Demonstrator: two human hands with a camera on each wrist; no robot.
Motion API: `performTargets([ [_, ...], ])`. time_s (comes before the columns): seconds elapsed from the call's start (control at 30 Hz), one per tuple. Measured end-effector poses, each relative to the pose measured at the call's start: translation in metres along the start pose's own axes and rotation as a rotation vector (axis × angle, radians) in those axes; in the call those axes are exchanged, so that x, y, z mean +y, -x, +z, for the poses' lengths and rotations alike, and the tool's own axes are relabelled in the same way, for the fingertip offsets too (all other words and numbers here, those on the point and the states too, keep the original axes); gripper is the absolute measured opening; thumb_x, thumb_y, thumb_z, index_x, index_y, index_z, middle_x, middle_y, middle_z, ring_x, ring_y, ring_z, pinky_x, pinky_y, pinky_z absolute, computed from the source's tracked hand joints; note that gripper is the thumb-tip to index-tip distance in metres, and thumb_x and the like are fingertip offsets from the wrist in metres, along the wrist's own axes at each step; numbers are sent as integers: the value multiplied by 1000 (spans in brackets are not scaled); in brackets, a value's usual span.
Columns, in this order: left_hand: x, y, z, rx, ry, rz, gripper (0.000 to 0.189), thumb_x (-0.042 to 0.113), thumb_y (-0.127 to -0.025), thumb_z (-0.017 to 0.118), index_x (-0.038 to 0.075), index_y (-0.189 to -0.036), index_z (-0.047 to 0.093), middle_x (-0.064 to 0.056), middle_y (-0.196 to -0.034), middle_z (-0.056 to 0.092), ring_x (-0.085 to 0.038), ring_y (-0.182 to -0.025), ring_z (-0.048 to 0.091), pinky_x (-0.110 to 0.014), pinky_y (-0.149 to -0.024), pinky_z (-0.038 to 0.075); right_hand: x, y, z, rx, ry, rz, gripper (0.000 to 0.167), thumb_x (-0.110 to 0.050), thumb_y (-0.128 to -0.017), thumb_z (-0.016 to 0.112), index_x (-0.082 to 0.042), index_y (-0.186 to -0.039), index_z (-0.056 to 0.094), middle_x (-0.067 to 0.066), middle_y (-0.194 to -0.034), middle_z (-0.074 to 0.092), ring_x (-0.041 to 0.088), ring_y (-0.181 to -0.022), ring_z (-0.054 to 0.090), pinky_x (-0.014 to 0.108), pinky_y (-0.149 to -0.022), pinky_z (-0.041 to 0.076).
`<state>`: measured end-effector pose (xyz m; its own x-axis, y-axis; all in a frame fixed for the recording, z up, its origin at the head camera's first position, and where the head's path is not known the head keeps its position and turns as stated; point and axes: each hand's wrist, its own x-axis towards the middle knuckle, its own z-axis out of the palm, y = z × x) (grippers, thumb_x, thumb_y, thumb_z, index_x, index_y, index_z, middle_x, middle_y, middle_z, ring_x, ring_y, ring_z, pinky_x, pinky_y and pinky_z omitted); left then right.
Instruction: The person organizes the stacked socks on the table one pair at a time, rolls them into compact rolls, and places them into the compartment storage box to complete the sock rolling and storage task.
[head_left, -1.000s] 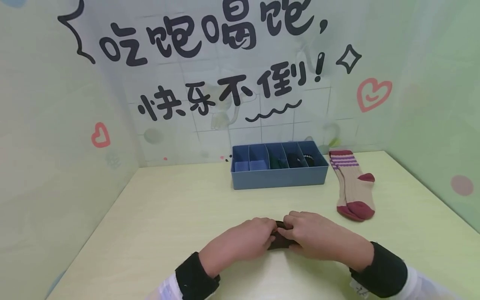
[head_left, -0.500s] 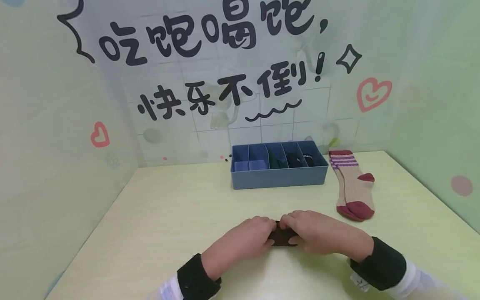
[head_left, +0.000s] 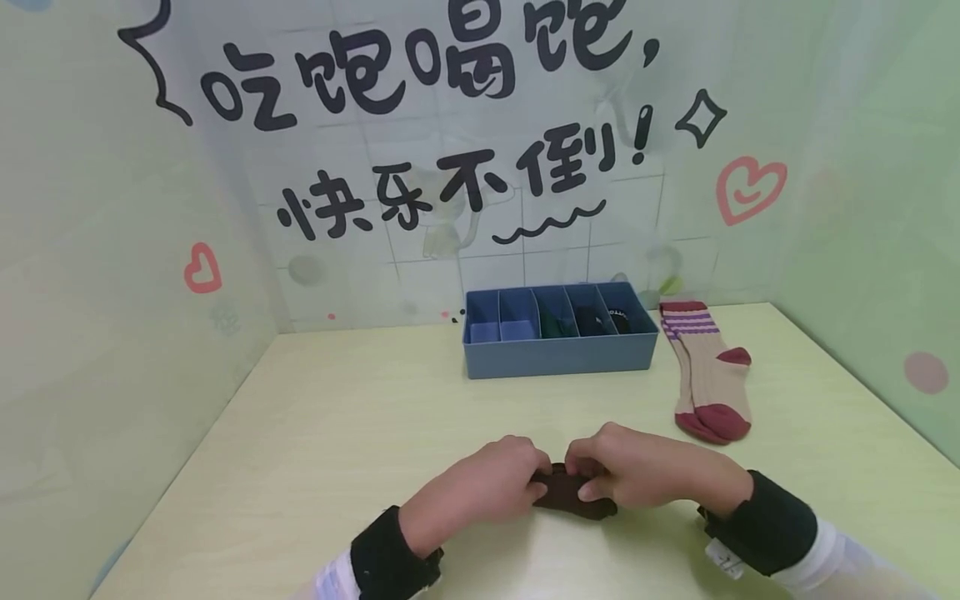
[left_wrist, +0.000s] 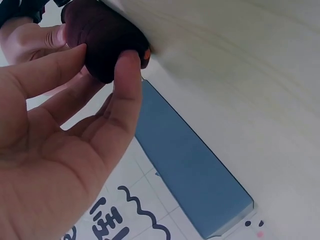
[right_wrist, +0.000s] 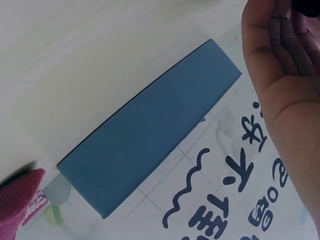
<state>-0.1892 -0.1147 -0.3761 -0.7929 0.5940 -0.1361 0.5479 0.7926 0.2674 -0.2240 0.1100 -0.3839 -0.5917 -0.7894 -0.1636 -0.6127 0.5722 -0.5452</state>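
Note:
A dark brown folded sock [head_left: 572, 497] is between both hands, close over the front middle of the table. In the left wrist view, the bundle [left_wrist: 102, 35] looks rounded and thick, with a small orange spot by a fingertip. My left hand [head_left: 495, 479] pinches its left end, thumb in front and fingers behind. On the other side my right hand [head_left: 637, 467] grips it nearer the middle, thumb on the front face. A strip of the sock sticks out below the right thumb. The right wrist view cuts off most of the sock at the top corner.
Behind the hands stands a blue divided box [head_left: 558, 358], with dark items in its right-hand compartments. Beside it on the right lies a pair of beige socks [head_left: 708, 371] with maroon toes and purple stripes. A printed backdrop [head_left: 337, 275] closes off the back.
The sock has gone from nearly level to tilted, its right end lower and more of it showing. The right hand's fingers have shifted along its top edge; the left hand stays almost in place.

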Motion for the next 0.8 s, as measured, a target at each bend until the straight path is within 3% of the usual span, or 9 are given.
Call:
performTargets([
  [0.17, -5, -1, -2, -44, 124, -7, 8, 15, -102, 70, 11, -103, 78, 6, -85, 68, -5, -72, 54, -21, -68, 45, 3, 0, 0, -7, -54, -9, 6, -13, -101, 72, -15, -105, 69, -12, -83, 63, 1, -75, 54, 22, -72, 48],
  [0.37, -9, -2, -2, -43, 174, -31, 10, 17, -101, 73, 12, -108, 77, 6, -88, 69, -5, -73, 55, -21, -68, 46, 5, 0, -1, -3, -71, 1, 9, -18, -100, 75, -16, -105, 68, -12, -84, 63, 1, -77, 55, 22, -73, 49],
  [0.53, -10, -2, -3, -50, 173, -47, 9, 19, -100, 75, 13, -106, 77, 7, -87, 69, -6, -73, 55, -22, -68, 46, 6, 1, -2, 18, -24, -28, 16, -27, -99, 77, -20, -108, 67, -8, -109, 64, 7, -97, 59, 27, -84, 56],
  [0.6, -10, -2, -3, -51, 156, -49, 11, 20, -99, 76, 13, -108, 78, 5, -93, 70, -6, -77, 56, -22, -71, 47, 6, 1, -2, 18, -26, -39, 16, -27, -99, 77, -20, -110, 67, -8, -114, 64, 7, -101, 61, 28, -87, 57],
  [0.7, -9, -1, -3, -44, 106, -36, 15, 21, -100, 75, 14, -112, 79, 1, -113, 71, -11, -96, 62, -24, -84, 52, 6, 0, -2, 8, -48, -35, 15, -24, -99, 76, -18, -110, 67, -8, -106, 68, 4, -92, 62, 25, -83, 56],
  [0.8, -9, -1, -3, -50, 80, -10, 16, 21, -101, 73, 12, -114, 78, 0, -118, 71, -13, -101, 64, -25, -88, 52, 5, 0, -1, 5, -45, -11, 13, -23, -99, 77, -19, -107, 68, -10, -98, 68, 4, -85, 60, 24, -79, 51],
])
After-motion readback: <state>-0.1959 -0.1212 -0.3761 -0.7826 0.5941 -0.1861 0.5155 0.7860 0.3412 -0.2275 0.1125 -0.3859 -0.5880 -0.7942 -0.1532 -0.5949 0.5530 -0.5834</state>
